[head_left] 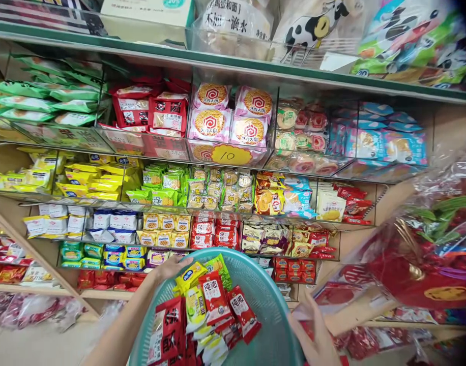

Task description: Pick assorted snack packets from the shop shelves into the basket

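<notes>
A teal plastic basket is in front of me at the bottom of the head view, tilted so its inside shows. In it lie several small wrapped snacks: red packets, a yellow packet, a green packet and a larger dark red packet. My left hand is closed on the basket's far left rim, my forearm running along its outside. At the basket's right side is my right hand, slightly blurred, fingers stretched apart and thumb near the wall. Nothing shows in it.
Tiered shelves of wrapped biscuits rise ahead, split by clear dividers. A yellow price tag reads 10. Large bags stand on the glass-edged top shelf. At right, a plastic-wrapped red bundle juts close to my right hand.
</notes>
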Action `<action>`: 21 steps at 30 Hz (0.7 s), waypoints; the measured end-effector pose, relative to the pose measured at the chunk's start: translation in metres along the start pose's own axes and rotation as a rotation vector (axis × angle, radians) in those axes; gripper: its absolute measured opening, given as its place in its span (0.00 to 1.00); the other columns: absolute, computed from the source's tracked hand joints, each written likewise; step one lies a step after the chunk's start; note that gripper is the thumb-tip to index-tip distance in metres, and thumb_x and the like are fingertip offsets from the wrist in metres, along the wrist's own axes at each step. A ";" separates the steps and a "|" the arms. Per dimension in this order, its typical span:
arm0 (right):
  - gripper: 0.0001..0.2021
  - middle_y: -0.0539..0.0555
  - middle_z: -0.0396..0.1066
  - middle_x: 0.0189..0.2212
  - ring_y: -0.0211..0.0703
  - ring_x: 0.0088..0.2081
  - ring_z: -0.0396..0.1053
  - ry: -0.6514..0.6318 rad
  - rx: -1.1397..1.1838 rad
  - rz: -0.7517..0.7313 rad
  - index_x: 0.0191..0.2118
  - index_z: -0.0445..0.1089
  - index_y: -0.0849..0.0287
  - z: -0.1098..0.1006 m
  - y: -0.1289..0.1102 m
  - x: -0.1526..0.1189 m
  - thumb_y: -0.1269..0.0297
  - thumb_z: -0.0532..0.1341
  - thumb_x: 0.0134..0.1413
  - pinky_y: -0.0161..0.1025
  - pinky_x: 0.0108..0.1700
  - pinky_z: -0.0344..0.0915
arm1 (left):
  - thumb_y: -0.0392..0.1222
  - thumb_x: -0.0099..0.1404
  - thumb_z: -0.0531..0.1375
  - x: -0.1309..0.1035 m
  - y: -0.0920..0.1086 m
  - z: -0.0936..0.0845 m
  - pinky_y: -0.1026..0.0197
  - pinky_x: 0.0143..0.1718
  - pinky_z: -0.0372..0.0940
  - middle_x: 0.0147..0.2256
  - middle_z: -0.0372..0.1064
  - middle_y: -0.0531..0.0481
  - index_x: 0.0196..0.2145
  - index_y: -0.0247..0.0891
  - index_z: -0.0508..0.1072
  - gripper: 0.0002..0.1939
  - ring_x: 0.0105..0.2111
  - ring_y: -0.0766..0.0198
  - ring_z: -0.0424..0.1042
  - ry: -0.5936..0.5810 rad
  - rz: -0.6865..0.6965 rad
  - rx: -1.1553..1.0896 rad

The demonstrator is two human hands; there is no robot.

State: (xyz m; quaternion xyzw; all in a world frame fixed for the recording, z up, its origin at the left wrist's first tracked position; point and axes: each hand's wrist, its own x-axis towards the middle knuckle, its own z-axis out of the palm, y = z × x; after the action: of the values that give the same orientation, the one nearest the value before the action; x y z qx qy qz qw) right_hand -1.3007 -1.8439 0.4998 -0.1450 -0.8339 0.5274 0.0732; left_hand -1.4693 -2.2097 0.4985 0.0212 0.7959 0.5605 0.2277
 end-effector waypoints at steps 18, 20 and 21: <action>0.17 0.63 0.71 0.37 0.45 0.39 0.68 -0.071 -1.265 -0.721 0.49 0.61 0.66 0.150 -0.142 0.193 0.78 0.47 0.53 0.41 0.42 0.60 | 0.68 0.39 0.59 -0.007 0.012 0.001 0.60 0.41 0.62 0.34 0.75 0.43 0.33 0.32 0.75 0.36 0.39 0.52 0.71 0.006 -0.049 -0.005; 0.17 0.64 0.71 0.36 0.45 0.37 0.69 -0.091 -1.272 -0.712 0.49 0.61 0.67 0.152 -0.142 0.196 0.78 0.47 0.53 0.42 0.40 0.61 | 0.68 0.40 0.58 -0.006 0.011 0.001 0.59 0.41 0.62 0.34 0.75 0.43 0.32 0.32 0.75 0.35 0.39 0.52 0.71 -0.016 -0.045 -0.007; 0.18 0.65 0.71 0.36 0.46 0.37 0.69 -0.107 -1.272 -0.717 0.49 0.61 0.67 0.153 -0.142 0.197 0.79 0.46 0.54 0.43 0.39 0.61 | 0.68 0.40 0.58 -0.005 0.011 0.001 0.59 0.41 0.62 0.34 0.75 0.44 0.32 0.33 0.75 0.34 0.39 0.52 0.71 -0.013 -0.040 -0.003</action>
State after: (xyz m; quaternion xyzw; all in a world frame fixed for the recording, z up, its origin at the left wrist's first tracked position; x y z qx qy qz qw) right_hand -1.5525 -1.9691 0.5552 0.1485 -0.9776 -0.1089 0.1023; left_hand -1.4666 -2.2059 0.5094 0.0086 0.7937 0.5571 0.2443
